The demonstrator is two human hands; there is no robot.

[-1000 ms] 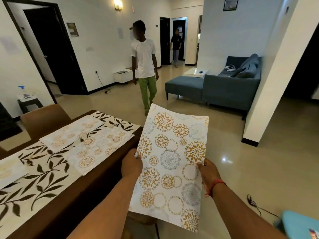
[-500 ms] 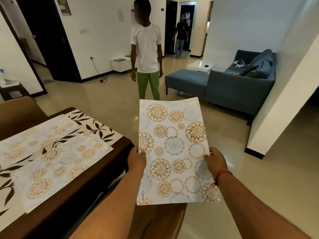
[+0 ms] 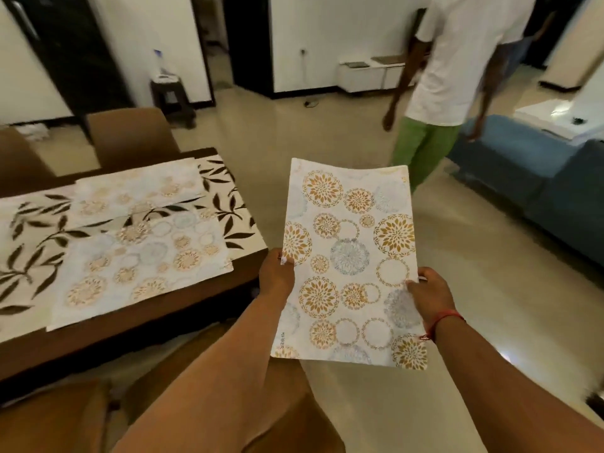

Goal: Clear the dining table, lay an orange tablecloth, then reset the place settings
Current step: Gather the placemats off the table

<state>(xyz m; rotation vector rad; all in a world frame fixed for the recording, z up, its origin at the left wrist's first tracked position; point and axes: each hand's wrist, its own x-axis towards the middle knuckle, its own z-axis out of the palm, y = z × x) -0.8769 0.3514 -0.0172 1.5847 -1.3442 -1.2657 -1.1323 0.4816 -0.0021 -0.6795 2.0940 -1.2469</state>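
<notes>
Left hand and right hand each pinch a side edge of a thin white rectangular placemat printed with gold and grey floral circles, held above the glossy beige floor; two matching placemats lie on the dark wooden dining table, over a leaf-patterned runner.

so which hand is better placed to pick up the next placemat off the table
Probably the left. The left hand grips the held placemat on the side next to the table, close to the nearest placemat lying there. The right hand is on the far side, over open floor.
</notes>
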